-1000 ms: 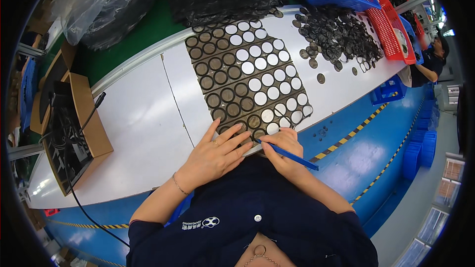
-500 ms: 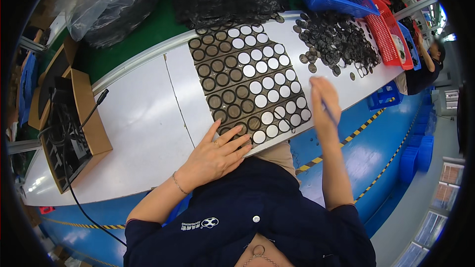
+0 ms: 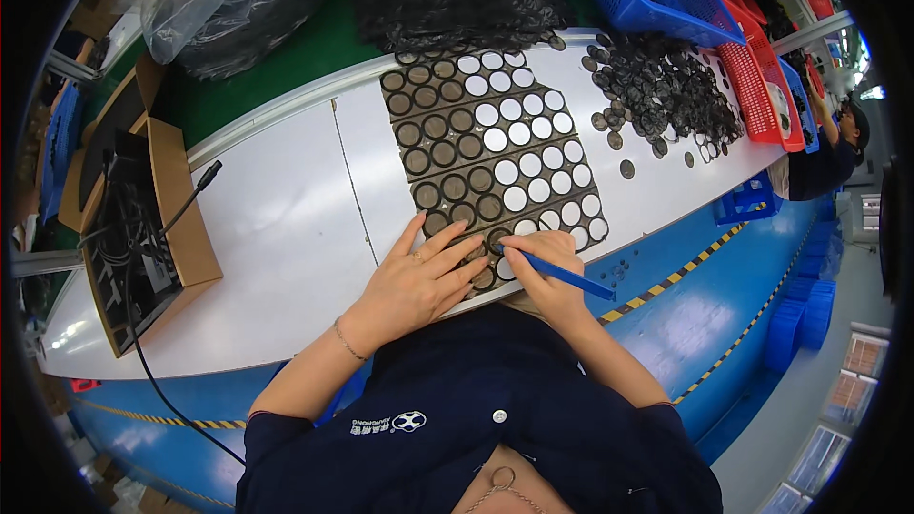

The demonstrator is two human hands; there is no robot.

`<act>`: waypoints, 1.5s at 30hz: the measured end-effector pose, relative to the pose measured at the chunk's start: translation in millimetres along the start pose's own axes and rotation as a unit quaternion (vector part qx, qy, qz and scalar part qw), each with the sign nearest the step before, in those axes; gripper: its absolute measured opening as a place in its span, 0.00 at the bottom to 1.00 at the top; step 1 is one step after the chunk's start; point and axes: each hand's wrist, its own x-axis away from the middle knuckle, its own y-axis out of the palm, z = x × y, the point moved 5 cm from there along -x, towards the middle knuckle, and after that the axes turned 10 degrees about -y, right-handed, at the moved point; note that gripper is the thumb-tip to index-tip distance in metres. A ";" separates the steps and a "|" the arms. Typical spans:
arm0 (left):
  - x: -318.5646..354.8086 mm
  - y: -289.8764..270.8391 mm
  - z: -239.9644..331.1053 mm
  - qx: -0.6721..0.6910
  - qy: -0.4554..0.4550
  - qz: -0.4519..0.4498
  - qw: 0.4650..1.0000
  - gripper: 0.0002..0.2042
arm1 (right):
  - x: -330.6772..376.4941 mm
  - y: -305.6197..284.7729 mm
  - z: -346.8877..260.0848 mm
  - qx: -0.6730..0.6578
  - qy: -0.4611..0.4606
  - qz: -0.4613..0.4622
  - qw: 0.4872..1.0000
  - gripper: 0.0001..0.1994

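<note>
Spread wide, the left hand point(image 3: 407, 284) rests on the dark, ring-patterned sheet point(image 3: 461, 165); the right hand point(image 3: 549, 268) pinches a slim blue pen-like tool point(image 3: 577, 280), which could tear it by slipping.

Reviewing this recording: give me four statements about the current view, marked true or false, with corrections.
1. The right hand holds a slim blue tool. True.
2. The left hand is closed in a fist. False: it lies open over the near-left part of the dark sheet.
3. White circles fill the left portion of the sheet. False: they are on its right portion.
4. Loose dark discs are heaped right of the sheet. True.
</note>
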 end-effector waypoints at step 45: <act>-21.6 -12.0 -18.1 -0.039 -0.042 0.012 0.998 0.20 | -36.3 13.5 12.8 -0.046 0.030 -0.018 0.998 0.08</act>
